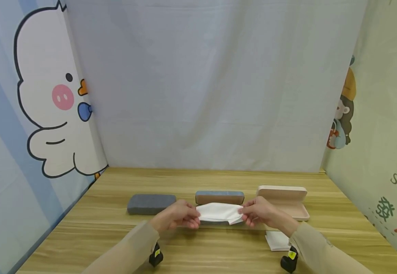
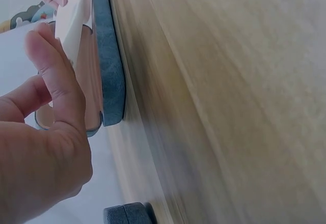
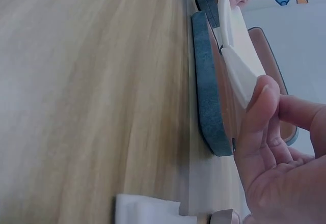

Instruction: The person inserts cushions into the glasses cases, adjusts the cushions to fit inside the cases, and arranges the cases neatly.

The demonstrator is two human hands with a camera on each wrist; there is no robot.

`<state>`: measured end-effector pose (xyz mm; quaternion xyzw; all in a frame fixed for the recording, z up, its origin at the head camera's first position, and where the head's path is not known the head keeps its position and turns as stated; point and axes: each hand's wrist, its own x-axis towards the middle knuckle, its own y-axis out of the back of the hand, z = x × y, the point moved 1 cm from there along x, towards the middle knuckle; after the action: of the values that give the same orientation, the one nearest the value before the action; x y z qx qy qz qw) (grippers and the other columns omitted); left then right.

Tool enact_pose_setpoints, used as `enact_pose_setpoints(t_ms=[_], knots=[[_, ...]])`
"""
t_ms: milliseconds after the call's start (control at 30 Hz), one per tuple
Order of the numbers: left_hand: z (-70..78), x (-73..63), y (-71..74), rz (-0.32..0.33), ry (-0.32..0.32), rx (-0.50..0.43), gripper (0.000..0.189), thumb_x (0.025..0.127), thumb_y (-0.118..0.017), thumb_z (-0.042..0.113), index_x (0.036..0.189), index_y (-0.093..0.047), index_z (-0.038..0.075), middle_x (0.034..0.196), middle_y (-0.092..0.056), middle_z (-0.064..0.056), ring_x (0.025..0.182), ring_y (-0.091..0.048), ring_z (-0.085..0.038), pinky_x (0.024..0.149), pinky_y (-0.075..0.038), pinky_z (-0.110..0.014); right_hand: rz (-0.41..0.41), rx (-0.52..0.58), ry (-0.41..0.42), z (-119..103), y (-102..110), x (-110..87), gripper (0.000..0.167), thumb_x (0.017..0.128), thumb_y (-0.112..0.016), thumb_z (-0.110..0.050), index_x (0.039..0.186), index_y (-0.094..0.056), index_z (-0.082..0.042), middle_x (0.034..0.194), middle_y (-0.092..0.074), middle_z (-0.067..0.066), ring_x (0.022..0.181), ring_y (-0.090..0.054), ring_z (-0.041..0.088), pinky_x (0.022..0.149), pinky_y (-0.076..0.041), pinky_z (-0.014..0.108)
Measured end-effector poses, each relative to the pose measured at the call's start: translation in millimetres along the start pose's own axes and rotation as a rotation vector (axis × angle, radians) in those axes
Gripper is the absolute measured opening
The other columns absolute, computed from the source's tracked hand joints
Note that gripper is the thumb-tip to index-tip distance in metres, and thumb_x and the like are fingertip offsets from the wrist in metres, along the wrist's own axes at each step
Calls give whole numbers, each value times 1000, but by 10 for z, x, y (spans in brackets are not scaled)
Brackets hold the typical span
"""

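Note:
A folded white cloth (image 1: 219, 212) is stretched between the two hands, above an open blue glasses case (image 1: 219, 194) with a tan lining. The left hand (image 1: 180, 215) pinches the cloth's left end between thumb and fingers. At the other end, the right hand (image 1: 261, 212) pinches it the same way, and a corner of the cloth hangs down there. In the right wrist view the cloth (image 3: 239, 51) lies over the mouth of the case (image 3: 209, 81), whose lid stands raised behind it. Most of the case's inside is hidden by the cloth in the head view.
A closed dark grey-blue glasses case (image 1: 151, 204) lies to the left. On the right stands an open pale pink case (image 1: 289, 198). A second folded white cloth (image 1: 277, 241) rests on the wooden table (image 1: 215, 255) near the right forearm. A grey curtain (image 1: 212, 83) hangs behind.

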<state>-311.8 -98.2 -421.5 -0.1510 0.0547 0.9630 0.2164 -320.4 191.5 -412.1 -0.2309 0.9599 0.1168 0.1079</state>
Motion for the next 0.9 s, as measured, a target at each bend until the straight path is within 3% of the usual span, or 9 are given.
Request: enact_pose_setpoints(t_ms=[433,900], knots=[[-12,94,42,26,-16,4,7,92,-57,1,85,-58,0,59,-64,-4,49,-62,-8,47,-53,-18,46,50,-39,74,-1,154,23,91,-64,-12,103,-47,0,60,-61,-4,48,-55,4,46,-48,17],[-70,158,-16,80,-45,64,7,91,-55,-2,84,-56,-1,58,-63,-4,46,-59,-8,44,-50,-18,92,29,-23,146,-57,173,24,91,-64,-9,103,-45,-1,58,-59,-3,43,-50,2,42,-43,15]])
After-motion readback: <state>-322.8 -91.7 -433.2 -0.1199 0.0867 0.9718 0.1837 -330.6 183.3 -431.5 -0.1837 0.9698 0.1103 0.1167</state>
